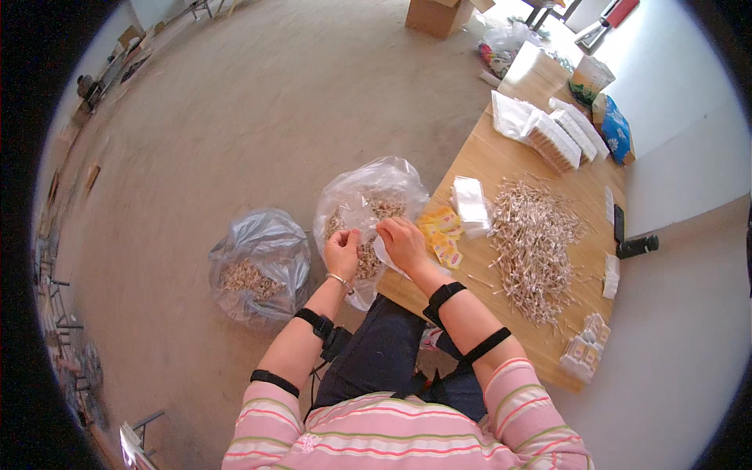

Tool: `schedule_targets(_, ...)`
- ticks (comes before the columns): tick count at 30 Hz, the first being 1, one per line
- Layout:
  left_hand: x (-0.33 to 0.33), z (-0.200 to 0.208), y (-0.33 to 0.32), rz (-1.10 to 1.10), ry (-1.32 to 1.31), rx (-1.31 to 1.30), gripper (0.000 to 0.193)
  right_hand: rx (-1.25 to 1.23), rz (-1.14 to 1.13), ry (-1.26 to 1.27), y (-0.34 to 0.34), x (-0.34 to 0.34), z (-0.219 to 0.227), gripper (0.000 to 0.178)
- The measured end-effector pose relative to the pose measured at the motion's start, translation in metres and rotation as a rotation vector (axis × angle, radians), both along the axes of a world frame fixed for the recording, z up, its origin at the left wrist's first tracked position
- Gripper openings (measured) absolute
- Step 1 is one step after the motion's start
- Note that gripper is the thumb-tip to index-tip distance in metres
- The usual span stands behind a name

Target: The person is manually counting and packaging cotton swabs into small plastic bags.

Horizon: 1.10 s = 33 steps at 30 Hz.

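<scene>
My left hand [342, 252] and my right hand [403, 241] are raised close together over a large clear plastic bag [406, 174] of cotton swabs. Fingers of both are pinched on what looks like a small clear plastic bag [359, 213], its outline hard to make out against the big one. Beside my right hand, yellow printed cards [443, 230] lie on the wooden table [493, 301]. Past them is a stack of flat clear bags [470, 202]. A wide heap of loose cotton swabs [536, 247] covers the table's middle.
Another clear bag of swabs [251, 278] stands on the floor to the left. Packed white bundles [554, 139] lie at the table's far end, smaller packs [585, 348] at its near right corner. A black cylinder [638, 247] sits by the wall. A cardboard box [437, 17] stands farther off.
</scene>
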<state>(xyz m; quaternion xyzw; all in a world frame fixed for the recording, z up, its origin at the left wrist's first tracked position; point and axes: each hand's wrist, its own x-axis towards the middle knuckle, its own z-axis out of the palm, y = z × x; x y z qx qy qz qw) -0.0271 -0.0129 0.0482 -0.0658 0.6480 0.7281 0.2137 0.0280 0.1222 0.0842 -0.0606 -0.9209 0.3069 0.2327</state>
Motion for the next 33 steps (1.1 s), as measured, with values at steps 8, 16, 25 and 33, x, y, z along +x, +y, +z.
schedule_targets(8, 0.016, -0.032, 0.014, 0.042, -0.099, -0.072, 0.022, -0.062, 0.015, -0.323, 0.019, -0.002, -0.019, 0.008)
schedule_targets(16, 0.051, -0.027, 0.019, 0.027, -0.141, 0.016, 0.020, -0.245, -0.057, -0.221, 0.031, 0.019, -0.021, 0.017)
schedule_targets(25, 0.050, -0.025, 0.023, -0.067, -0.085, -0.066, 0.022, -0.084, -0.026, -0.318, 0.028, 0.010, -0.039, 0.018)
schedule_targets(33, 0.024, -0.051, 0.008, -0.108, 0.020, -0.120, 0.026, -0.127, 0.025, -0.217, 0.026, 0.017, -0.035, 0.015)
